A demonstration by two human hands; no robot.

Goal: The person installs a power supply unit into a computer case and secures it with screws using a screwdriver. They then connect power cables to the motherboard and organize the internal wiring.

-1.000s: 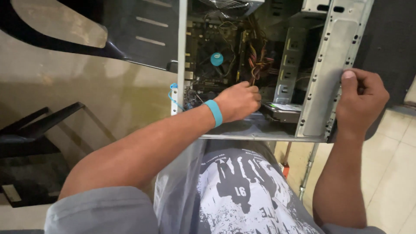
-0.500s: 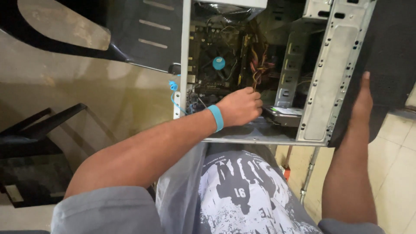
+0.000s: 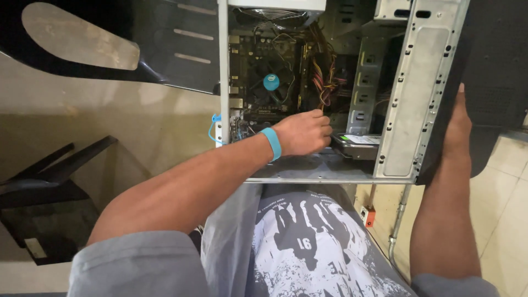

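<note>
While the open computer case (image 3: pixel 410 110) stands in the upper middle of the frame, the person's left hand (image 3: pixel 302 132), a blue wristband (image 3: pixel 271 143) on its wrist, is reaching inside at centre, fingers curled together at the cluster of red and yellow cables (image 3: pixel 322 82); whether they actually pinch a wire I cannot tell, since the fingertips are hidden behind the knuckles. Just right of that hand a hard drive (image 3: pixel 357 146) lies on the case floor. The motherboard (image 3: pixel 264 77) with its cooler fan, blue-capped, sits above the hand, and the power supply (image 3: pixel 275 8) is at the top edge. What has changed is on the right of the frame: a second ago the right hand (image 3: pixel 456 129) was clamped over the edge of the metal front frame, and now it lies flat and spread against the dark outer panel (image 3: pixel 489 71), fingers straight upward, bracing the case rather than gripping it, so the left hand works alone inside
</note>
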